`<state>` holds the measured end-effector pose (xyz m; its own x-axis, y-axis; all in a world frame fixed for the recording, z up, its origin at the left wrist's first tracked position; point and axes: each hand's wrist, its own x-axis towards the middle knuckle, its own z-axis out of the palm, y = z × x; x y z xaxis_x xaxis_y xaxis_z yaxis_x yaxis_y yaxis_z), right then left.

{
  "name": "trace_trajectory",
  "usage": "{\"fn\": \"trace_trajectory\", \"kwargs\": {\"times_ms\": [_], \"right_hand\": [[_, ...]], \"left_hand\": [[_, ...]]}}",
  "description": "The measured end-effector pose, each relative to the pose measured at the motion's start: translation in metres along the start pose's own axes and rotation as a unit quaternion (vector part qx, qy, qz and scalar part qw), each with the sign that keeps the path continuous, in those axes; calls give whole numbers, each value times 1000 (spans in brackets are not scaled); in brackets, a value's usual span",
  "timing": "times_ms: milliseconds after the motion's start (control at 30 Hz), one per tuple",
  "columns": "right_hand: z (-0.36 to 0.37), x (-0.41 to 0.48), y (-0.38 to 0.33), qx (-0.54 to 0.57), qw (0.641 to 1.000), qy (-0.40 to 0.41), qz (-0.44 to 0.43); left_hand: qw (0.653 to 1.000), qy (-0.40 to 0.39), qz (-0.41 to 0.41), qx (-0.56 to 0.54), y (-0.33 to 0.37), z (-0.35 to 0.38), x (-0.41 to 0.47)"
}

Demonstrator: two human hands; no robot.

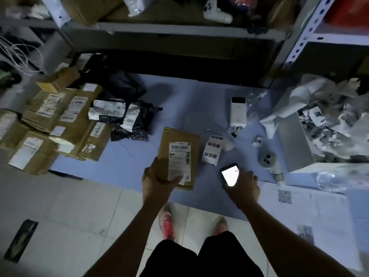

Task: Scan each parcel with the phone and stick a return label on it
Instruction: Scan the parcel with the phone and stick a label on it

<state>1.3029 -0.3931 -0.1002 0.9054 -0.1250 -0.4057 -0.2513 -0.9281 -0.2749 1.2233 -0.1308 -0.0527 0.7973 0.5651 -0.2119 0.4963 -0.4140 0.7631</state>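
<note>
My left hand [159, 181] grips the near end of a brown cardboard parcel [179, 140] with a white barcode label on top, thumb across the label. My right hand [246, 185] holds a phone [230, 174] with a bright lit screen, just right of the parcel and over the blue mat. A strip of white return labels [212, 151] with black characters lies on the mat between parcel and phone. A white label printer [237, 110] sits farther back.
Several cardboard parcels [52, 124] and black poly bags [129, 116] are piled at the left. A grey bin of crumpled label backing [327, 124] stands at the right, a label roll [268, 158] beside it. Metal shelving [179, 31] rises behind. My feet stand on tiled floor below.
</note>
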Motion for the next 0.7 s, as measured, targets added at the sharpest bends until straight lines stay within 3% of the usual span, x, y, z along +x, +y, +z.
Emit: {"fn": "trace_trajectory", "kwargs": {"times_ms": [233,367,500,600,700], "right_hand": [[-20,-6,-9,155,987,31,12],[-52,-13,-39,202,975,45,-84],[-81,-24,-59,69,979,-28,-191],[-90,-36,-66,-46,978,-34,-200],[-93,-43,-68,-61,979,-30,-194]], "left_hand": [[999,41,-8,-9,0,3,-18],[998,65,-14,-3,0,-3,0],[997,47,10,52,6,-11,16],[994,36,34,99,10,-20,27],[988,33,49,141,11,-26,35]]}}
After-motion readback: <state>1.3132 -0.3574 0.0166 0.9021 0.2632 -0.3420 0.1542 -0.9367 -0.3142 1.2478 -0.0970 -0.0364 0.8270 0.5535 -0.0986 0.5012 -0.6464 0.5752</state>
